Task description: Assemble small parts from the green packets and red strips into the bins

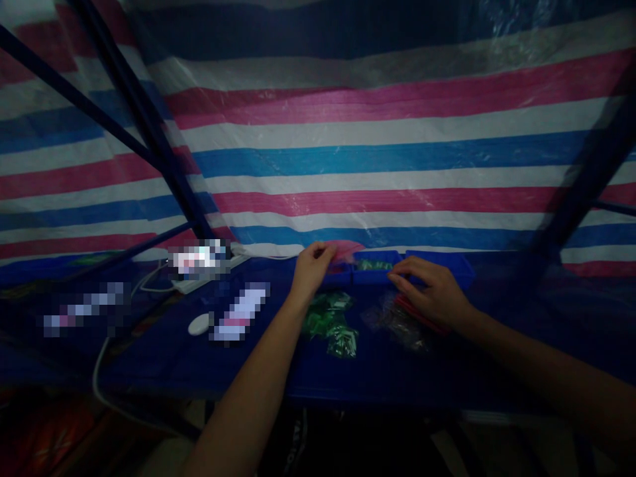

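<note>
My left hand (311, 268) pinches a thin pink see-through piece (348, 250), perhaps a small plastic bag, above the left blue bin. My right hand (432, 288) is closed, thumb and fingertips together by the front of the middle blue bin (377, 258); whatever is in the pinch does not show. That bin holds small green packets. Beneath my right hand lie red strips or packets (420, 313), partly hidden by it. Next to them is a pile of clear plastic bags (397, 326). Several green clear-wrapped packets (332, 324) lie on the blue table between my forearms.
Left on the table are a phone (242, 313) with a blurred screen, a round white object (199, 324) and a white power strip (213, 275) with cables. Another blue bin (462, 268) stands at the right. Blue metal poles (163, 165) and a striped tarp (397, 152) rise behind.
</note>
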Available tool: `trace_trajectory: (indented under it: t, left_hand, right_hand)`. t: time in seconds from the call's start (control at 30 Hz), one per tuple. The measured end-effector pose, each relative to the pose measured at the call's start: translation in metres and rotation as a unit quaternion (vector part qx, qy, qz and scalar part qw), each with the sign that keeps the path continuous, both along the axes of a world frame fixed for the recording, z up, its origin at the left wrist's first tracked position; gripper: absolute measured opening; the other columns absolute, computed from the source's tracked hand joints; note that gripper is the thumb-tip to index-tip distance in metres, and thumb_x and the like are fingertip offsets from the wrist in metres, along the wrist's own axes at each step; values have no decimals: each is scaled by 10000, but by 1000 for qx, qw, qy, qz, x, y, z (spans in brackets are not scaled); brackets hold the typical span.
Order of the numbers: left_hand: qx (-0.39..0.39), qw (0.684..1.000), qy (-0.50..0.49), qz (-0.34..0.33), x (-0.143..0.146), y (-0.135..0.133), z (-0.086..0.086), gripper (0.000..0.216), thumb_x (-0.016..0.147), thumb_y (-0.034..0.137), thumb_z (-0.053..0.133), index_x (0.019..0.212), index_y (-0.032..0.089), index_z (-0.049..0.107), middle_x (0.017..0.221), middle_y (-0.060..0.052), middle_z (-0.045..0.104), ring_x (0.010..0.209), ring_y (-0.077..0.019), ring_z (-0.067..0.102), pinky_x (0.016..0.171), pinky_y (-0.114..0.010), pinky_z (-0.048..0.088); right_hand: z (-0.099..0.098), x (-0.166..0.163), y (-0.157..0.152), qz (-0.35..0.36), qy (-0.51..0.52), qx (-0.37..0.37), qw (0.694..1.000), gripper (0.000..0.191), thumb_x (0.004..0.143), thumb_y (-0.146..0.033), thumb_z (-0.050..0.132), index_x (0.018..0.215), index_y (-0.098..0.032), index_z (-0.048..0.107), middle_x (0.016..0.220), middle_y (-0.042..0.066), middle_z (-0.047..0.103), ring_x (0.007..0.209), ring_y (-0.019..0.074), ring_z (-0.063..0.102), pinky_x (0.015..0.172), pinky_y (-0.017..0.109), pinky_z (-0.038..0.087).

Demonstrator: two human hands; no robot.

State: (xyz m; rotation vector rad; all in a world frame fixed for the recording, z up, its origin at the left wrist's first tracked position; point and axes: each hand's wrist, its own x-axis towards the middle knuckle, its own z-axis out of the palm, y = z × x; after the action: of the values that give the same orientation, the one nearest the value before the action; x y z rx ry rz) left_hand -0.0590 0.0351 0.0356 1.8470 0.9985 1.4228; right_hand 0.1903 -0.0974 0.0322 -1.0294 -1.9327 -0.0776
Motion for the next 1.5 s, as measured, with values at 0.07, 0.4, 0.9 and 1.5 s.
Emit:
trace_trajectory:
  t: [0.07,0.4,0.9,1.5]
  left_hand:
    - [-30,998,53,30,-12,18,-7,240,832,393,733,872,160,694,812,-30,696,751,-172,621,706,-266,484]
    - [-23,981,173,82,-33,25,-8,237,788,222,750,1021,179,737,994,-70,761,898,-228,701,879,-358,555]
    - [89,920,382,17,-39,18,-2,287,966,351,560,953,204,806,963,-83,768,934,-246,687,917,-383,510]
    - [147,855,497,-1,-29,0,-14,484,970,591,518,1249,268,746,1210,-108,699,1111,-272,644,1019,-385,477]
  right_hand:
    - [0,0,0,3,-2,-9,1000,137,1003,-312,585,969,-231,690,939,50,726,877,222,679,803,380,524]
    - [1,1,-1,9,-11,-22,1000,136,1009,-314,576,1000,-232,684,970,54,727,905,224,677,822,385,513]
    - [0,-1,-1,8,-20,-36,999,154,1009,-314,564,983,-229,690,956,52,726,903,216,676,834,382,514]
    - [-10,-1,3,157,-244,-165,943,638,813,-600,769,1344,-260,671,1219,112,692,1155,301,598,1025,478,449]
